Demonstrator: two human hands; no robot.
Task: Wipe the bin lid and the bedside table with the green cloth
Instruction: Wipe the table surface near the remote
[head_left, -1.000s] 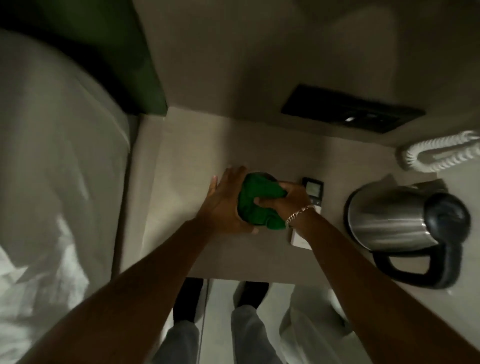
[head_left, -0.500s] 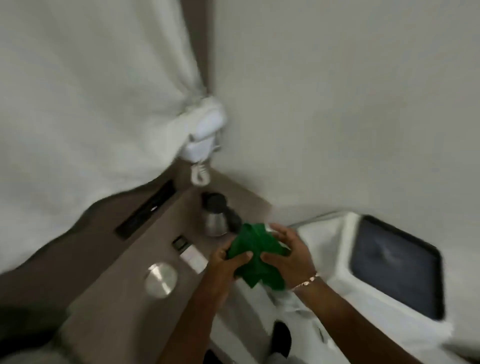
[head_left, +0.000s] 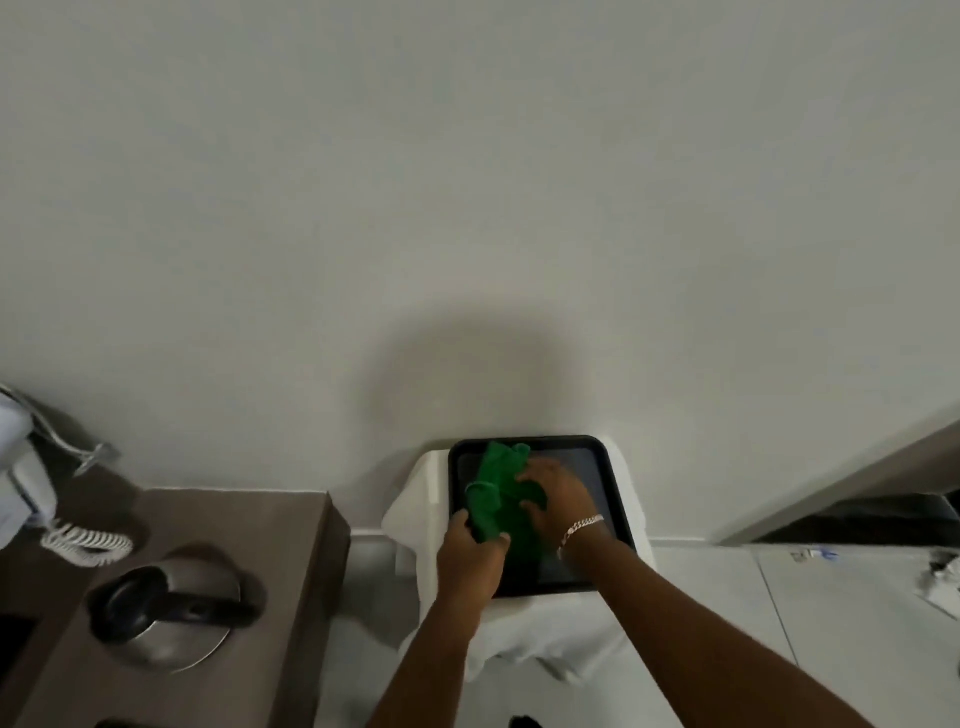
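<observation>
The green cloth (head_left: 496, 486) lies crumpled on the dark square bin lid (head_left: 597, 467), which tops a bin lined with a white bag (head_left: 540, 629) against the wall. My left hand (head_left: 470, 551) grips the cloth's near edge at the lid's left side. My right hand (head_left: 558, 501), with a silver bracelet at the wrist, presses flat on the cloth in the middle of the lid. The brown bedside table (head_left: 291, 530) stands to the left of the bin.
On the bedside table sit a steel kettle with a black handle (head_left: 166, 618) and a white coiled phone cord (head_left: 85, 543). A white handset (head_left: 21, 483) hangs on the wall at far left. Pale floor tiles (head_left: 831, 623) spread to the right, under a slanted ledge (head_left: 857, 483).
I turned from the bedside table to the bin. Both hands carried the green cloth from the table top over to the bin lid and set it down there.
</observation>
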